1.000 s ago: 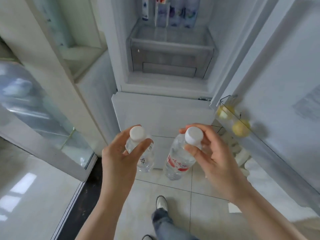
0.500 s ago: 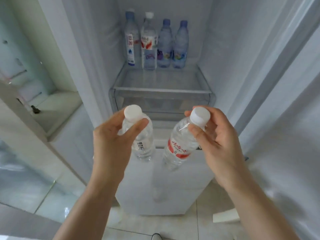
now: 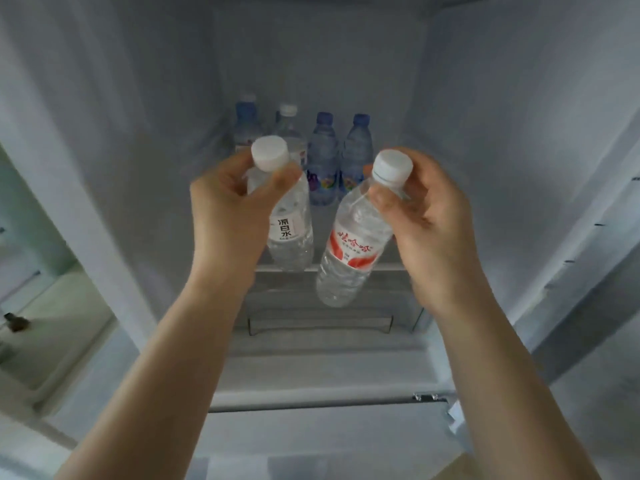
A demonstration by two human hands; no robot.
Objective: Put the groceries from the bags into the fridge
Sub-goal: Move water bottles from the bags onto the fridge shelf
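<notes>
Nearest the camera, my two bare forearms reached up and forward into the open white fridge compartment. My left hand held a small clear plastic water bottle with a white cap and a white label printed in black characters; the thumb and fingers were curled round its neck just below the cap, so the bottle hung nearly upright. My right hand pinched the neck of a larger clear plastic water bottle with a white cap and a red-and-white label, its fingers closed under the cap, and this bottle hung tilted, its base swung toward the left. Both bottles were in the air in front of the clear shelf edge, apart from each other and not yet set down. Below the shelf sat a translucent drawer. Farthest back, four bottles stood in a row against the rear wall: two clear bottles on the left and two blue-capped bottles with colourful labels on the right.

I judged the step in hand to be carrying these two bottles to the shelf. The next move called for extending both hands further inward, righting the tilted bottle, lowering each base flat onto free shelf space in front of the row, and then releasing the necks.
</notes>
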